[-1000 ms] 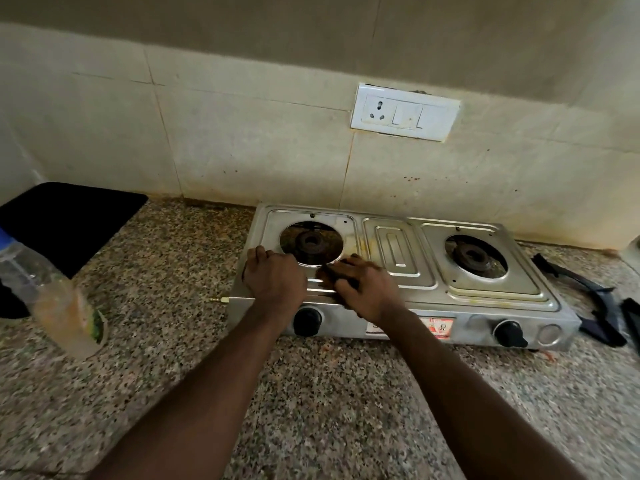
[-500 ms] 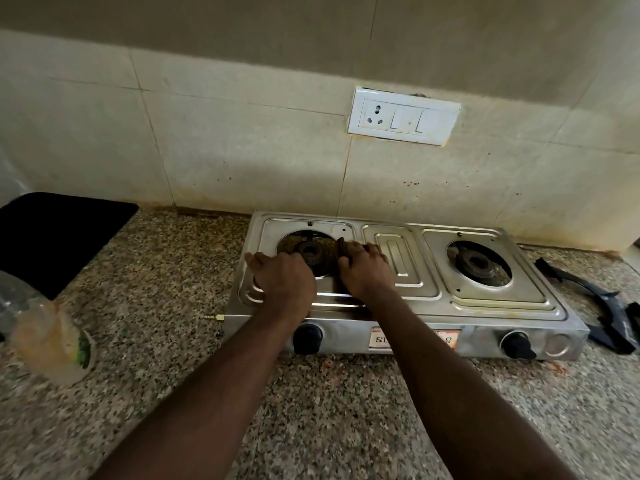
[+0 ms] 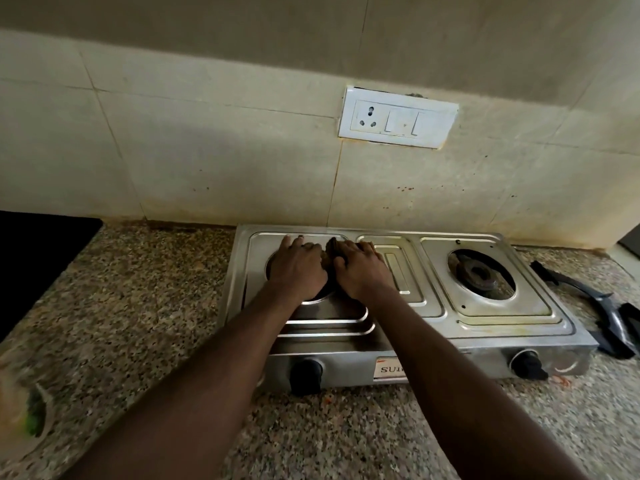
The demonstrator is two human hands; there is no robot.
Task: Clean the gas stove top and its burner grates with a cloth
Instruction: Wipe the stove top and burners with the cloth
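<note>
Your left hand (image 3: 298,268) lies flat, fingers straight, on the left side of the steel gas stove (image 3: 485,320) that stands on the granite bench (image 3: 156,289), and just beside it your right hand (image 3: 360,271) presses a dark cloth (image 3: 331,249) onto the stove top with nearly straight fingers.

L hand (image 3: 298,271), R hand (image 3: 360,273) slid twd stove (image 3: 491,329) rear.

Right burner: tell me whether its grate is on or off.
Off. The right burner sits bare; a dark grate lies on the counter beside the stove.
</note>
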